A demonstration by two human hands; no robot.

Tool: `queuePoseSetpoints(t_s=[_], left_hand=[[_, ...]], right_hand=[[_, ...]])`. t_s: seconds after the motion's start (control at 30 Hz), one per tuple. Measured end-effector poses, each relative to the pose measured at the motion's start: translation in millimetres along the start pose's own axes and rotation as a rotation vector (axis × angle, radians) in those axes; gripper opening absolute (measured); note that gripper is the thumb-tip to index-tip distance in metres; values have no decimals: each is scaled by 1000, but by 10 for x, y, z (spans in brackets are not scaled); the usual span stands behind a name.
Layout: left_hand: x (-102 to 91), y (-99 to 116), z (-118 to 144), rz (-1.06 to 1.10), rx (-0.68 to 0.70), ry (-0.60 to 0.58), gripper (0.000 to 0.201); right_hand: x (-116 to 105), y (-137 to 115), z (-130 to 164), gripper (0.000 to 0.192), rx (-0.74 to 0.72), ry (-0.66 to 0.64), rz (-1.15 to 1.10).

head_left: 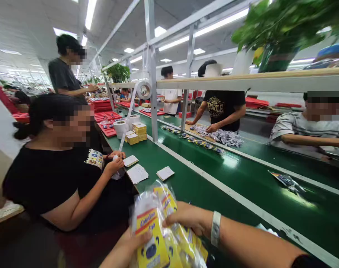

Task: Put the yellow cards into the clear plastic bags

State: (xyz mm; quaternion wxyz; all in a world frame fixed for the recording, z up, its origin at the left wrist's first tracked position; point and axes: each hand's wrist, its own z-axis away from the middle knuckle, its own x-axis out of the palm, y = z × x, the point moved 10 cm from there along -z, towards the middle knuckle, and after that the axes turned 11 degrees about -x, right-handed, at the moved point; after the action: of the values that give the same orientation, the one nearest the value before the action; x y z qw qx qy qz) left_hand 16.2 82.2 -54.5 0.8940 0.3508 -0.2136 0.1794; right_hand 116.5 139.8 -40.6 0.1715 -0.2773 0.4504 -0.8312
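At the bottom middle, a bunch of yellow printed cards in clear plastic bags (154, 238) is held between my two hands. My left hand (133, 243) grips the bunch from the left, its thumb lying across the front card. From the right, my right hand (187, 217) closes on the same bunch, thumb near its upper middle; a pale band is round that wrist. Earphone pictures show on the cards. Some fingers of both hands are hidden behind the bags.
A white-edged green conveyor belt (211, 163) carries bagged packs, one (288, 182) on the right. Paper cards (165, 173) lie on the near green table. At left, a seated co-worker (60, 167) handles a label strip. A metal post (151, 74) and plant shelf (255, 80) stand ahead.
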Motion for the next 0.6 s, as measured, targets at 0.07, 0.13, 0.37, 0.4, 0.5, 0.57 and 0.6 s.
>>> queuePoseSetpoints(t_s=[0.07,0.13,0.37,0.4,0.5,0.57,0.6], left_hand=[[74,358,-133,-47,-28,36,67],[157,651,-266,-84,-67,45,63],[533,1130,-414,-164,-176,-91,59],[591,1201,-380,-169,-173,-111,62],[719,1470,-204,-188,-155,-147,69],[753,1650,-44,-221,-157,-160,72],[752,1727,32,-249,-171,-164,74]], right_hand=[[-147,-249,-158,34,14,17,-26],[-286,-453,-286,30,29,42,-50],[-451,-845,-214,19,16,177,-98],[-423,-925,-166,18,-4,194,-102],[-277,-1263,-55,22,-93,230,-119],[-135,-1509,-11,27,-152,242,-138],[-67,-1622,2,30,-179,249,-149]])
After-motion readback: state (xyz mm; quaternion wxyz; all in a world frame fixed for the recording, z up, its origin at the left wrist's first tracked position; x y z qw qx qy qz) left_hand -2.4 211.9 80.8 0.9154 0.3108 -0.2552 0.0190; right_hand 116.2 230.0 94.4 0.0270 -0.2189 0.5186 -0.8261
